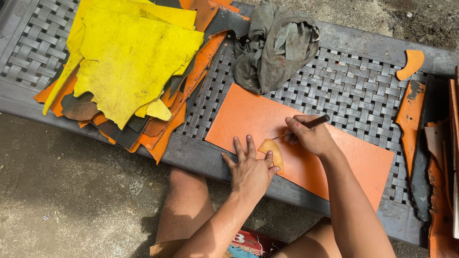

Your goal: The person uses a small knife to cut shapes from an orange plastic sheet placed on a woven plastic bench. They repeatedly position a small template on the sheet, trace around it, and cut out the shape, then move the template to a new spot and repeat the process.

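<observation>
Keep your left hand (249,169) spread flat, pinning the curved template (273,153) on the orange sheet (306,143) that lies on the table (201,155). Your right hand (311,138) grips the marking tool (306,126); trace tight against the template's edge.

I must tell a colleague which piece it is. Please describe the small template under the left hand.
On the grey woven bench lies a flat orange sheet. The curved tan template rests on it, pinned by the left hand; it is paler and smaller than surrounding scraps.
</observation>
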